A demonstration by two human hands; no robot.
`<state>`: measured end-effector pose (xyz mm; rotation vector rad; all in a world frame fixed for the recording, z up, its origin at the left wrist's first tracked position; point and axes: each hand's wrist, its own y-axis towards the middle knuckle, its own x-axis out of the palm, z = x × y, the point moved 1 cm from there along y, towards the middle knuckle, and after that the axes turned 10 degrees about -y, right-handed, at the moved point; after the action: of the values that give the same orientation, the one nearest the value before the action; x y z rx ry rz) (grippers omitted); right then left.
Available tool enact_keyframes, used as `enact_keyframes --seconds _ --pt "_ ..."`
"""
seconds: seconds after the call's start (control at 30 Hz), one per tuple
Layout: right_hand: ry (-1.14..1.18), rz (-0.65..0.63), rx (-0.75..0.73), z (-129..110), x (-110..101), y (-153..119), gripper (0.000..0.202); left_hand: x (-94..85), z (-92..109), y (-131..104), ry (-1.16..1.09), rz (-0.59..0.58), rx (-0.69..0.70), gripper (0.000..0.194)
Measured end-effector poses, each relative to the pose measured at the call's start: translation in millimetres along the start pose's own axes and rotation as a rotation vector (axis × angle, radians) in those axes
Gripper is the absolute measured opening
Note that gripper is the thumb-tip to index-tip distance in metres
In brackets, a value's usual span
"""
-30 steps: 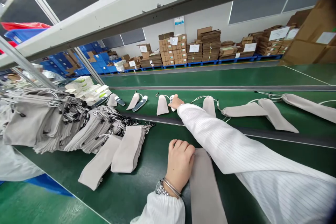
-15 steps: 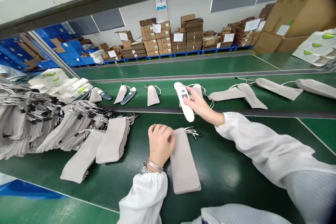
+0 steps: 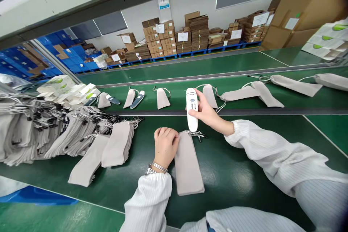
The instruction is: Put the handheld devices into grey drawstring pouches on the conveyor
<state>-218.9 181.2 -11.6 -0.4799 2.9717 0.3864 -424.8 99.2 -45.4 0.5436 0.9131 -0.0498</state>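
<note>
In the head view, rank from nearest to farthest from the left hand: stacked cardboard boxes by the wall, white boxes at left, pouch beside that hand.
From the left hand:
1. Pouch, just to its right.
2. White boxes, ahead and left.
3. Cardboard boxes, far behind the tables, by the wall.

Pouch piles (image 3: pixel 67 134) are lying left of the left hand (image 3: pixel 165 145), more pouches (image 3: pixel 189 170) just right of it; cartons (image 3: pixel 153 40) are standing beyond the right hand (image 3: pixel 207 111).
</note>
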Motion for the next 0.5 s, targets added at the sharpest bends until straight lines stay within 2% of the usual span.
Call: enact_keyframes --seconds 0.2,0.37,0.43,0.5 --pt "0.045 0.011 0.03 -13 -2 -3 0.127 -17.1 15 1 -0.231 -0.086 0.023 0.011" --pt "0.056 -0.024 0.047 -12 3 -8 0.127 -27.9 35 3 -0.534 -0.053 0.031 0.014" --pt "0.085 -0.078 0.025 -13 8 -11 0.115 -28.9 43 5 -0.639 0.016 -0.004 0.013" --pt "0.071 -0.152 -0.03 -18 14 -15 0.081 -29.0 49 8 -0.678 0.155 -0.056 0.011"
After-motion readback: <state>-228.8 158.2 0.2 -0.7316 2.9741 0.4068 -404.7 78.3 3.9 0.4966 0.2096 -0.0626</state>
